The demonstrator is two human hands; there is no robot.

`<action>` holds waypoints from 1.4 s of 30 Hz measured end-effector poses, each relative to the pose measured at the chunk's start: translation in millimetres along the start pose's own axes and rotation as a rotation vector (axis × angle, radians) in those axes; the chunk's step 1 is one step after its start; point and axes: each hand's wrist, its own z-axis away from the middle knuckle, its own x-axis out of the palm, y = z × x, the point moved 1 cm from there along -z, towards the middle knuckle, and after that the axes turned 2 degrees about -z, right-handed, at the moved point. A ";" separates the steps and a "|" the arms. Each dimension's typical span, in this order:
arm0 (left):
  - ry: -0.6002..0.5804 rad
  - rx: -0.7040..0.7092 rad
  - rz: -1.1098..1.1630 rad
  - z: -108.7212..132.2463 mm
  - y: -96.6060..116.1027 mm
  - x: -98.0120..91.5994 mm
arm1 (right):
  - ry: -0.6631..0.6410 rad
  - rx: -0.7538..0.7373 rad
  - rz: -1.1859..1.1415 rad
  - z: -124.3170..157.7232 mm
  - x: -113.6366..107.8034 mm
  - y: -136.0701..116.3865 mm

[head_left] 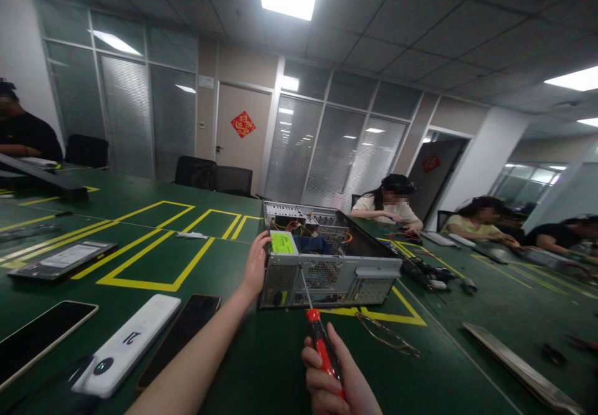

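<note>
the right hand (351,368) wrapped round the screwdriver (322,343), seemingly to aim it at the computer case (332,273), which the left hand (255,267), grip unclear, touched, perhaps as a brace.

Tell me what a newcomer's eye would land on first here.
Probably the red and black screwdriver at bottom centre, gripped in the right hand and pointing at the near panel of the open case, whose corner the left hand touches. Next, the bright yellow-green label at the case's left end, beside that hand. Behind, the red diamond sign stands out on the pale door.
</note>
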 end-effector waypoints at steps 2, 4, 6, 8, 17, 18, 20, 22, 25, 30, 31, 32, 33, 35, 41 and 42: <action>0.000 0.005 0.001 0.0 -1.0 0.3 | 0.047 0.009 0.035 -1.6 0.9 1.6; -0.002 0.008 -0.004 0.0 -1.4 0.2 | 0.160 -0.016 0.073 -3.4 1.4 3.8; -0.002 0.009 -0.010 -0.1 -0.9 -0.2 | 0.260 -0.052 0.096 -4.3 1.5 5.2; -0.005 0.011 -0.016 -0.1 0.0 -0.6 | 0.252 -0.066 0.104 -4.2 1.7 5.1; -0.007 -0.002 -0.019 -0.1 1.1 -0.4 | 0.037 -0.046 0.021 1.2 0.8 -1.8; -0.008 -0.002 -0.019 -0.1 1.2 -0.4 | 0.057 -0.040 0.037 0.8 0.7 -0.9; -0.012 -0.003 -0.020 0.1 1.3 -0.7 | 0.138 -0.058 0.073 -0.7 0.2 1.3; -0.014 -0.004 -0.021 0.1 1.5 -1.0 | 0.239 -0.080 0.098 -2.4 -0.3 3.6; -0.017 -0.003 -0.019 0.0 1.3 -1.0 | 0.276 -0.093 0.105 -3.5 -1.1 4.9; -0.009 0.002 -0.027 -0.2 0.2 -0.1 | 0.071 -0.066 -0.005 1.0 -3.2 -1.2; -0.007 0.003 -0.027 -0.2 0.1 0.0 | 0.036 -0.065 -0.025 1.8 -3.5 -2.3; -0.006 0.003 -0.027 -0.2 0.0 0.0 | 0.012 -0.066 -0.039 2.3 -3.8 -2.9; -0.006 0.001 -0.026 -0.2 0.0 0.0 | -0.001 -0.068 -0.048 2.4 -3.9 -3.0; -0.006 0.001 -0.021 -0.3 0.1 -0.2 | -0.004 -0.056 -0.040 1.4 -3.5 -1.6; -0.007 0.001 -0.021 -0.4 0.7 -0.5 | 0.217 -0.056 0.042 -1.0 0.4 4.2; -0.006 0.000 -0.021 -0.4 0.8 -0.5 | 0.254 -0.076 0.050 -0.8 1.1 4.1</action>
